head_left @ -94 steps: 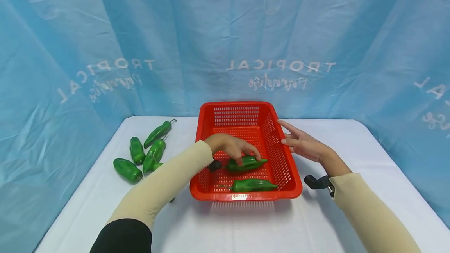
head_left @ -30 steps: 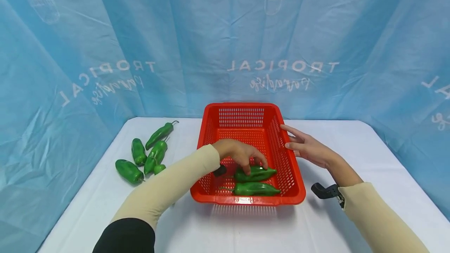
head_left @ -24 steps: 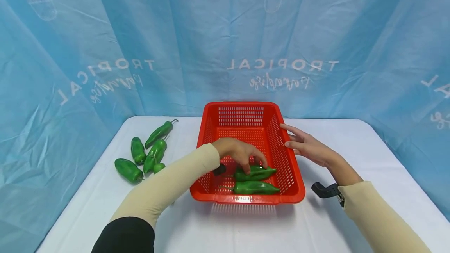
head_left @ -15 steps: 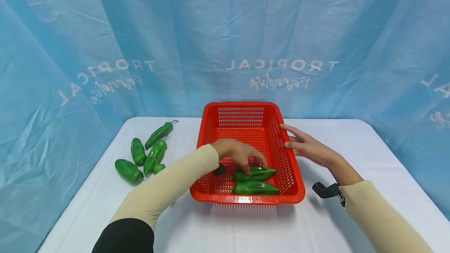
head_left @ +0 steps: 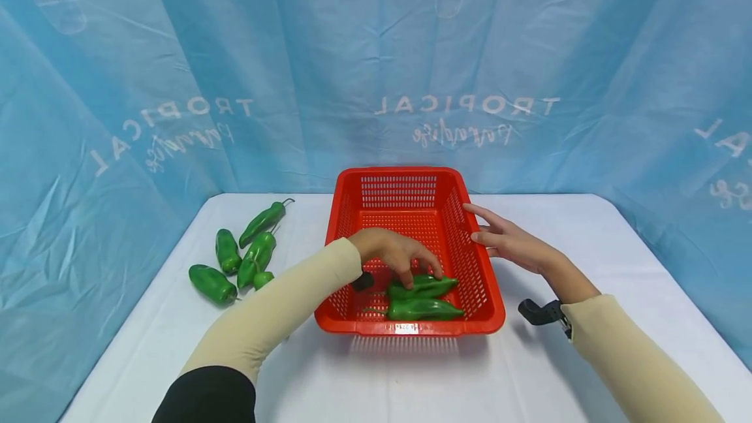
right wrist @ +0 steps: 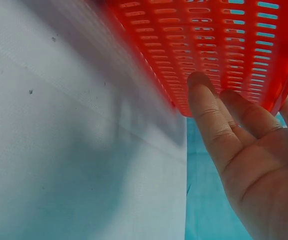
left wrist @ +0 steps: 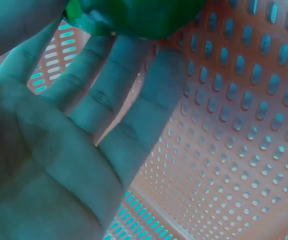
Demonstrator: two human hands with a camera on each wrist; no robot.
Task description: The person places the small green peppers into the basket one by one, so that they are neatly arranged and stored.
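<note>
Inside a red plastic basket (head_left: 405, 327), two long green peppers lie side by side near the front wall. My left hand (head_left: 395, 254) reaches in from the left and holds the rear green pepper (head_left: 424, 286) between thumb and fingertips. The left wrist view has this pepper at the top, its far end cut off by the frame, with the fingers under its edge. Just in front lies the other green pepper (head_left: 424, 309), its stem to the left. My right hand (head_left: 506, 237) has its fingers extended along the basket's right side, fingertips against the slotted wall in the right wrist view.
On the white table (head_left: 329, 377), to the left of the basket, lie several more green peppers (head_left: 213, 284), partly behind my left sleeve. A blue curtain (head_left: 329, 70) with printed lettering hangs along the back and both sides.
Over about three seconds, my left hand has brought the rear pepper closer to the front one, and the basket has shifted slightly. Since one second ago both hands stay nearly still.
</note>
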